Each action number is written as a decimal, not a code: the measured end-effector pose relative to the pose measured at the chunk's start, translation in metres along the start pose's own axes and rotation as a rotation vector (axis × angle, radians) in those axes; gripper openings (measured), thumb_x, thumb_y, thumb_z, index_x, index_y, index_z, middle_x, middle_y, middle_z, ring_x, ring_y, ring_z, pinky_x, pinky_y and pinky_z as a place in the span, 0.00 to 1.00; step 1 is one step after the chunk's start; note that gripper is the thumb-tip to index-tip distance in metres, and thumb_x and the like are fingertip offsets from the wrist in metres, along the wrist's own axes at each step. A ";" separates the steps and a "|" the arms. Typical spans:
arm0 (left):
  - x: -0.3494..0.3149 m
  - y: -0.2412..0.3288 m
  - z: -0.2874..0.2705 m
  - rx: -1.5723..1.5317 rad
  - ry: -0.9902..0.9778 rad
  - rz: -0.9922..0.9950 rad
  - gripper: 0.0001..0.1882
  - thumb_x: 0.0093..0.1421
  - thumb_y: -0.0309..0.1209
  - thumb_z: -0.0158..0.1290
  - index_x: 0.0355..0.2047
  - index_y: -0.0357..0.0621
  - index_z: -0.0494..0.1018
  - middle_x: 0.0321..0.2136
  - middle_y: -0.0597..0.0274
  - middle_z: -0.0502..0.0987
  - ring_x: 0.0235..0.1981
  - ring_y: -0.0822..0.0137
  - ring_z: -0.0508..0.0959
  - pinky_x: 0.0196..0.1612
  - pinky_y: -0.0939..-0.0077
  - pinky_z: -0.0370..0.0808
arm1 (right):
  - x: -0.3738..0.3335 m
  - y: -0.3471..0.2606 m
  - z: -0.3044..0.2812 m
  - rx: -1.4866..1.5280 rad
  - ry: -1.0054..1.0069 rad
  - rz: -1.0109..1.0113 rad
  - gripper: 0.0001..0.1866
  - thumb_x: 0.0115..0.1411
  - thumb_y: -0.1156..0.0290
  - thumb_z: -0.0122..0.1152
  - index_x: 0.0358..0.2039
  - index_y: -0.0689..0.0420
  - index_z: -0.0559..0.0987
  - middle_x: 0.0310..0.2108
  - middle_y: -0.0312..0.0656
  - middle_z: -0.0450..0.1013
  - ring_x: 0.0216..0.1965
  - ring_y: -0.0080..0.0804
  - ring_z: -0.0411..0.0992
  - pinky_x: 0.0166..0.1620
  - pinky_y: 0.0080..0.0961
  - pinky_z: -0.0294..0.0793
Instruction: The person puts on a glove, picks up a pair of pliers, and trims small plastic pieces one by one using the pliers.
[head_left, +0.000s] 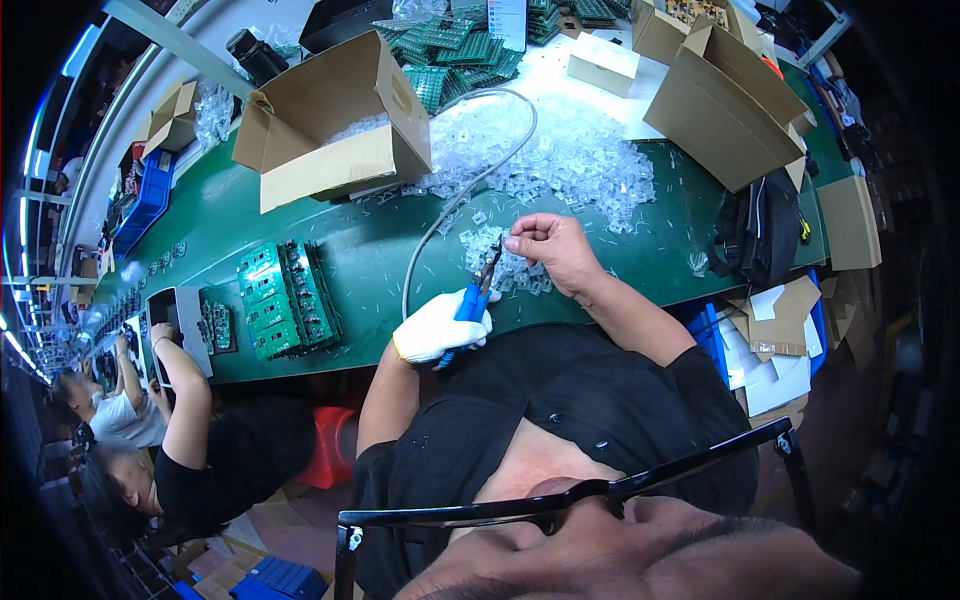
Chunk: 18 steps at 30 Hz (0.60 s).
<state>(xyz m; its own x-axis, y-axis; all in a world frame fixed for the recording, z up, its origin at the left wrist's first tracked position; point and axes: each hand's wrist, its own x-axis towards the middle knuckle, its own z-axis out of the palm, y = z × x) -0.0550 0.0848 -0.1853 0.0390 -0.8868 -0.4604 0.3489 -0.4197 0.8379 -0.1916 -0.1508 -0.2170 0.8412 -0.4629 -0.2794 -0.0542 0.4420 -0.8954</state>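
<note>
Hands [432,330] with pliers [471,303] near carton [325,174] of clear pieces [362,128]

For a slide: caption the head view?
White-gloved left hand holds blue-handled pliers, tips near bare right hand, over clear plastic pieces on green bench.

On bench [665,215]: circuit-board stacks [288,298] left of nearer plastic-piece heap [525,278]; farther heap [560,150] behind, between 2 cardboard boxes [335,175] [715,120].

A long green workbench [375,268], 1 red stool [328,450], white strip lights [17,347] at left.
</note>
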 end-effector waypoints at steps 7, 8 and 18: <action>0.003 -0.002 0.007 0.204 0.109 -0.023 0.28 0.64 0.33 0.66 0.61 0.31 0.74 0.29 0.67 0.80 0.27 0.74 0.78 0.32 0.75 0.75 | -0.002 -0.001 -0.007 -0.028 -0.019 0.023 0.10 0.62 0.76 0.77 0.42 0.62 0.86 0.35 0.34 0.83 0.33 0.17 0.77 0.35 0.18 0.75; 0.003 -0.003 0.008 0.204 0.135 -0.001 0.27 0.63 0.32 0.66 0.59 0.30 0.74 0.28 0.67 0.80 0.26 0.74 0.79 0.31 0.75 0.75 | -0.003 -0.002 -0.007 -0.031 -0.004 0.031 0.10 0.62 0.78 0.77 0.42 0.62 0.85 0.35 0.34 0.82 0.33 0.16 0.76 0.34 0.17 0.74; 0.003 -0.007 0.000 -0.056 0.071 0.003 0.34 0.63 0.31 0.67 0.64 0.25 0.69 0.34 0.63 0.80 0.33 0.71 0.80 0.41 0.73 0.79 | -0.031 -0.013 -0.033 -0.930 0.064 -0.492 0.13 0.58 0.64 0.77 0.38 0.58 0.88 0.32 0.42 0.80 0.31 0.37 0.77 0.39 0.34 0.77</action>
<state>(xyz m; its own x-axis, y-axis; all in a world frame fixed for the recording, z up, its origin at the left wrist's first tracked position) -0.0571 0.0854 -0.1926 0.1054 -0.8715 -0.4789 0.4007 -0.4035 0.8226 -0.2351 -0.1676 -0.2083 0.8540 -0.4831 0.1931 -0.1293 -0.5566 -0.8207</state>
